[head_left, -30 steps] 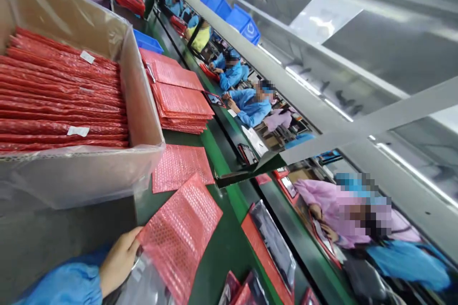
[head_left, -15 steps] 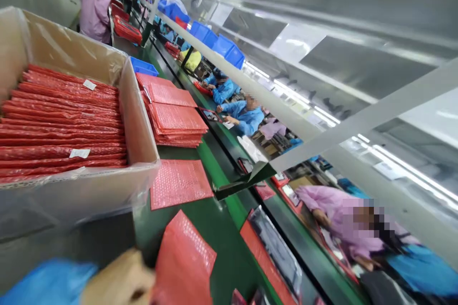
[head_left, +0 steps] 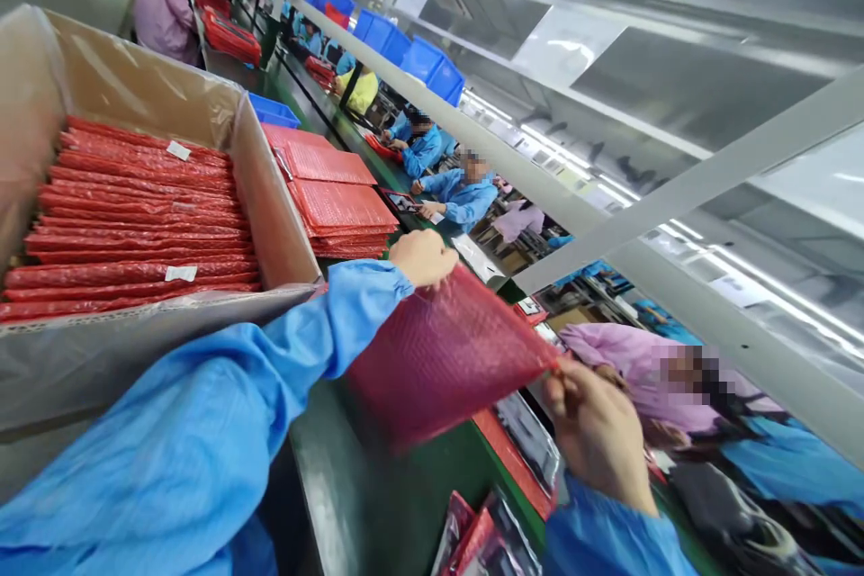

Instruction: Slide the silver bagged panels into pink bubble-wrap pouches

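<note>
A red bubble mailer [head_left: 445, 360] is held up between my two hands over the green worktop [head_left: 337, 477]. My left hand [head_left: 424, 258] is closed on its upper left corner, the arm stretched across in a blue sleeve. Pinched at its right corner is my right hand [head_left: 598, 423], fingers closed. Behind my left hand lies a stack of red bubble mailers [head_left: 347, 202]. Below the held mailer, near the bottom edge, are several red and dark clear-wrapped packets [head_left: 482, 540]. A dark clear-wrapped item [head_left: 530, 436] lies on a red mailer beside the conveyor, partly hidden by my right hand.
At left stands a plastic-lined carton [head_left: 280, 207] packed with red mailers [head_left: 148, 216]. A white metal frame [head_left: 675, 211] slants across the right. Co-workers in blue [head_left: 465, 198] and pink [head_left: 648, 373] sit across the line. Blue bins [head_left: 432, 70] rest on a rail above.
Both hands have come into full view, gripping a red mailer by its corners and lifting it above the worktop. The left arm now reaches forward from the lower left.
</note>
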The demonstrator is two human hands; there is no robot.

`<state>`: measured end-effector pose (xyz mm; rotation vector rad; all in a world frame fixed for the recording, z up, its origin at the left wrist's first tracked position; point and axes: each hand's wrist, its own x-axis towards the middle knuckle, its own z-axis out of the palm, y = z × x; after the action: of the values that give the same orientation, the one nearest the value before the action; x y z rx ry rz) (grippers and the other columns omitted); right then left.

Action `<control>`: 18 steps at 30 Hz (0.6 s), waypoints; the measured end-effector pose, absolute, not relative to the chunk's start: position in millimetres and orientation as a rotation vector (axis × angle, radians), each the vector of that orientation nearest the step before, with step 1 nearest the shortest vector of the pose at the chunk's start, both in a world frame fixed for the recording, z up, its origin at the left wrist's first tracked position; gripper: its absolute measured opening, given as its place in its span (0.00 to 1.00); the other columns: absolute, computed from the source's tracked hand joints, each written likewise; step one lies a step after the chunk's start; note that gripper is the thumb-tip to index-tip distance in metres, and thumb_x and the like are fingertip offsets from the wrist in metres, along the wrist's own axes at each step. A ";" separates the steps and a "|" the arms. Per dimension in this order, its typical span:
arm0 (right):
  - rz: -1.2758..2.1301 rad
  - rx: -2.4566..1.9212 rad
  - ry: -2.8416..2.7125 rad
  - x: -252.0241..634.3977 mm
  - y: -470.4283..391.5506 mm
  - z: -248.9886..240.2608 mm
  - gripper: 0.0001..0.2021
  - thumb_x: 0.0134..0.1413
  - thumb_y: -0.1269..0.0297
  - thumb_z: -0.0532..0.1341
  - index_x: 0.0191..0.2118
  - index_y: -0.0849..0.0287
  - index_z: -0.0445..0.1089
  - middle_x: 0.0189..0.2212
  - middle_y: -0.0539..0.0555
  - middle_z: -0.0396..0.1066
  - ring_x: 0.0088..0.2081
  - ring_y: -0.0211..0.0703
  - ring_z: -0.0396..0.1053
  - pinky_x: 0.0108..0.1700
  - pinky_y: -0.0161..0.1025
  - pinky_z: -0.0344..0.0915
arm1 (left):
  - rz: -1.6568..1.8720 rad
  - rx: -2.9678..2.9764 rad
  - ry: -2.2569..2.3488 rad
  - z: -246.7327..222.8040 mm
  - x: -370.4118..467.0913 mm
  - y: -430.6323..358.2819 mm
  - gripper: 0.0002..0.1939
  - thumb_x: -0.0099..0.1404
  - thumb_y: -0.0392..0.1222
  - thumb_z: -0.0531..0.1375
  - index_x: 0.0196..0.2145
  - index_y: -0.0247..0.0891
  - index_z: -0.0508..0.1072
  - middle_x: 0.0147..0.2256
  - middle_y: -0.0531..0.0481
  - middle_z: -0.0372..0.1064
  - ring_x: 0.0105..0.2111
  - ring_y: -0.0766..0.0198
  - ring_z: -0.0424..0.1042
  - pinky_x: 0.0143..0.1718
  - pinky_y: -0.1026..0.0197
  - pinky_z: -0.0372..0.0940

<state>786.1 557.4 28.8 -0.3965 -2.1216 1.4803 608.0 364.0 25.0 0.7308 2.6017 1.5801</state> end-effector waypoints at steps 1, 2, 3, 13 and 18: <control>1.482 -0.342 -2.076 768.8 549.5 33.6 0.17 0.37 0.52 0.68 0.21 0.58 0.63 0.16 0.47 0.59 0.19 0.34 0.56 0.21 0.32 0.57 | 1.668 0.637 2.686 26.3 595.5 368.5 0.17 0.63 0.41 0.51 0.21 0.34 0.74 0.22 0.46 0.72 0.31 0.61 0.72 0.36 0.64 0.63; 1.445 -0.286 -2.073 753.9 542.3 35.6 0.16 0.38 0.51 0.66 0.24 0.58 0.65 0.18 0.48 0.62 0.20 0.36 0.59 0.24 0.33 0.60 | 1.765 0.555 2.739 25.8 585.1 371.3 0.17 0.64 0.41 0.51 0.24 0.34 0.75 0.26 0.45 0.74 0.34 0.60 0.73 0.39 0.62 0.64; 1.374 -0.237 -2.113 741.7 535.7 33.3 0.15 0.42 0.50 0.64 0.26 0.57 0.65 0.20 0.48 0.63 0.22 0.37 0.61 0.26 0.34 0.61 | 1.860 0.481 2.755 22.5 577.4 372.2 0.17 0.64 0.41 0.50 0.26 0.34 0.75 0.28 0.44 0.75 0.36 0.59 0.73 0.41 0.61 0.64; 0.848 0.092 -2.806 716.6 438.9 -179.9 0.06 0.48 0.71 0.54 0.23 0.57 0.62 0.24 0.53 0.67 0.26 0.42 0.63 0.30 0.37 0.57 | 2.330 -0.399 2.325 -169.0 607.5 346.9 0.29 0.57 0.34 0.57 0.56 0.32 0.56 0.60 0.33 0.56 0.63 0.47 0.53 0.64 0.43 0.48; 0.749 -0.327 -2.961 729.1 510.7 -180.5 0.04 0.54 0.72 0.60 0.30 0.58 0.70 0.33 0.50 0.72 0.37 0.40 0.69 0.43 0.36 0.63 | 2.319 -0.033 2.775 -195.1 620.7 386.2 0.31 0.57 0.37 0.59 0.57 0.34 0.57 0.65 0.33 0.47 0.67 0.49 0.43 0.67 0.44 0.42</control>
<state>729.1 510.7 -180.5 -0.3272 -2.9609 0.7490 620.7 386.2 -195.1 -0.0330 2.7750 2.3191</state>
